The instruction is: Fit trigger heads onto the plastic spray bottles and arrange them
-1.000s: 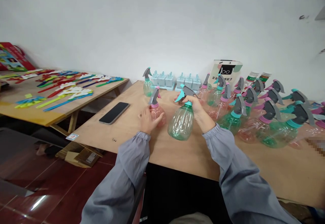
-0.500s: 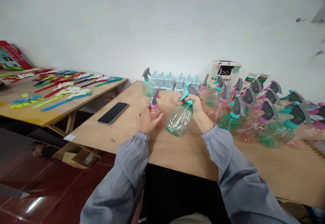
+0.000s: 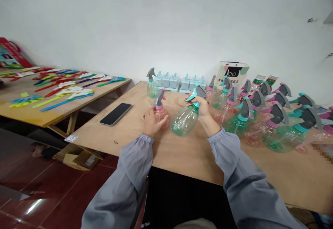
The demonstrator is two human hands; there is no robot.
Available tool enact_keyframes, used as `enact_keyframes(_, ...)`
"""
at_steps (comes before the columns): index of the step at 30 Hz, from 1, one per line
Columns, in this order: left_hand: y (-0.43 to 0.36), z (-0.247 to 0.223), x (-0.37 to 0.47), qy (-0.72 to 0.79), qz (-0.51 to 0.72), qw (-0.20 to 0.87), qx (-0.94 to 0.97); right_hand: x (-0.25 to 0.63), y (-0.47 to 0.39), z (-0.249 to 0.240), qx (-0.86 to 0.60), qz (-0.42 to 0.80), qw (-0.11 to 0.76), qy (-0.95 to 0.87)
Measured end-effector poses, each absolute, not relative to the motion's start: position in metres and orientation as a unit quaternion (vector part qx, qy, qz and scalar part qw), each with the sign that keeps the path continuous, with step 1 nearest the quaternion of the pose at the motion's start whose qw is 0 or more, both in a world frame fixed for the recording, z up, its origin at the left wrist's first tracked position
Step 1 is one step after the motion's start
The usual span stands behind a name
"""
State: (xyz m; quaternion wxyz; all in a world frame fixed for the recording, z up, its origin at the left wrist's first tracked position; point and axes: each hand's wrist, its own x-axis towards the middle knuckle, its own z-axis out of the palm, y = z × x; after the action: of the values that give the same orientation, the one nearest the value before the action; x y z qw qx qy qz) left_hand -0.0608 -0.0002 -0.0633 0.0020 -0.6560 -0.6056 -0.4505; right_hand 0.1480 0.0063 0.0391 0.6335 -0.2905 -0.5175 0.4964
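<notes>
My left hand (image 3: 153, 122) is wrapped round the body of a pink spray bottle (image 3: 163, 116) that stands upright on the table. Its grey and pink spray head rises above my fingers. In my right hand (image 3: 202, 109) is a green spray bottle (image 3: 183, 121), gripped at the neck below its grey and turquoise head. That bottle tilts, its base pointing down and to the left, close beside the pink one. Another green spray bottle (image 3: 152, 88) stands farther back on the left. To the right of my right hand several pink and green spray bottles (image 3: 238, 123) stand in a cluster.
A black phone (image 3: 116, 114) lies left on the wooden table (image 3: 179, 158). Pale blue popsicle moulds (image 3: 170, 82) stand at the back near a printed card box (image 3: 231, 75). On the left-hand table (image 3: 39, 116) lie many colourful plastic pieces (image 3: 70, 94).
The green bottle in my right hand has tipped a little more, its base rising slightly. My left hand stays on the pink bottle. The view has shifted slightly.
</notes>
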Motion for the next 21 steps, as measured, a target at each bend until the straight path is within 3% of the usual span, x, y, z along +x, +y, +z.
enact_keyframes(12,-0.001,-0.061,-0.061,-0.603,-0.445,0.002,-0.662,0.15,0.013,0.031,-0.306,0.461,0.602,-0.576)
enact_keyframes(21,-0.003,-0.058,-0.06,-0.612,-0.44,-0.011,-0.657,0.175,0.038,0.006,-0.422,0.142,0.687,-0.575)
